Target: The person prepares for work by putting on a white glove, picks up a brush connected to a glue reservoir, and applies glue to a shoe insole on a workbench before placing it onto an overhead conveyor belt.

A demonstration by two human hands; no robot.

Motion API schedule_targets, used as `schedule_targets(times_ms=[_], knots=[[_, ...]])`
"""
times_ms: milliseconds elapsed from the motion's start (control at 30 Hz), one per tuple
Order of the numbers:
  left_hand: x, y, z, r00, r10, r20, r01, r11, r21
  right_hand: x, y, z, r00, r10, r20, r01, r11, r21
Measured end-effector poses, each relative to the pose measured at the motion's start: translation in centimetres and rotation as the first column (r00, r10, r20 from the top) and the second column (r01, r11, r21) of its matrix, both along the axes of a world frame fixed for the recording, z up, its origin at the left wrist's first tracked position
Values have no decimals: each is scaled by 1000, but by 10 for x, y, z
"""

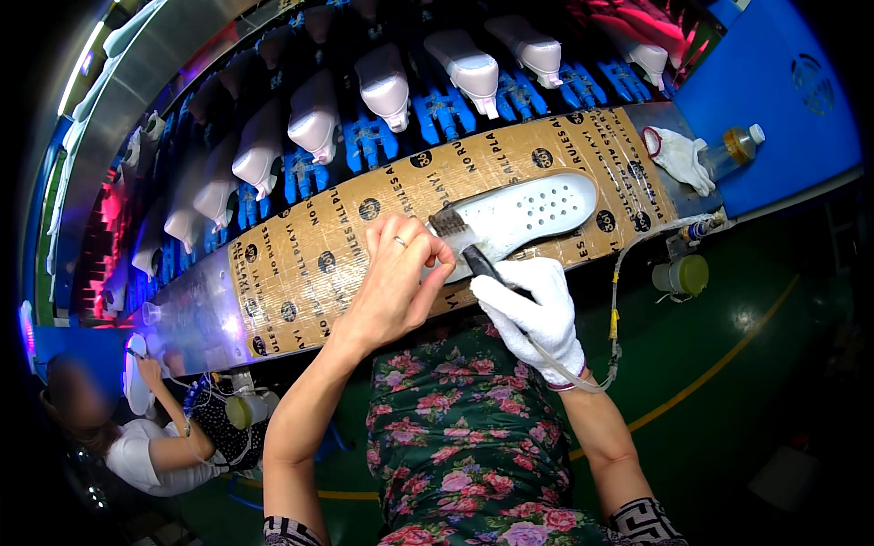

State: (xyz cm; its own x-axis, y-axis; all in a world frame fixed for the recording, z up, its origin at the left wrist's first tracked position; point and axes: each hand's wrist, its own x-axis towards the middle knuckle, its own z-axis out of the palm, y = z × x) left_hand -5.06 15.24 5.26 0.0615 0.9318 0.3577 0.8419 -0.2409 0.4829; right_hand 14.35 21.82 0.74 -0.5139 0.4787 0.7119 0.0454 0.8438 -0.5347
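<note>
A white shoe sole [546, 202] with a pattern of small round holes lies on the printed cardboard [314, 218], its wide end to the right. My right hand [539, 314], in a white knit glove, grips the black handle of a brush [452, 226] that has a thin hose attached. The brush's dark bristles are over the narrower left part of the sole. Close beside them is my bare left hand [401, 278], a ring on one finger. Its thumb and forefinger press together, and whatever is between them is hidden.
Several whitish shoe uppers [384, 84] stand on blue holders [443, 114] behind the cardboard. At right lie a white glove [678, 156] and a clear bottle [734, 150]. A hose [616, 300] loops down beside a hanging cup [683, 276]. Another person [150, 446] works at far left.
</note>
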Motion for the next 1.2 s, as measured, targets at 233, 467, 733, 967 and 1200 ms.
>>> schedule_targets(times_ms=[233,467,733,967,1200], knots=[[-9,-4,1,981,100,167,-98,995,-22,2,2,2,1000,4,21,-4,1000,-8],[-12,-15,2,601,174,780,-21,979,-203,2,4,-2,1000,-27,-2,27,999,-25],[-5,-11,2,750,198,630,-145,980,-135,1,1,2,1000,7,7,-7,1000,-17],[13,-5,5,961,214,174,-223,974,32,3,1,8,999,37,26,-36,999,-19],[15,-2,2,977,211,31,-213,964,160,3,2,8,996,71,55,-71,997,4]])
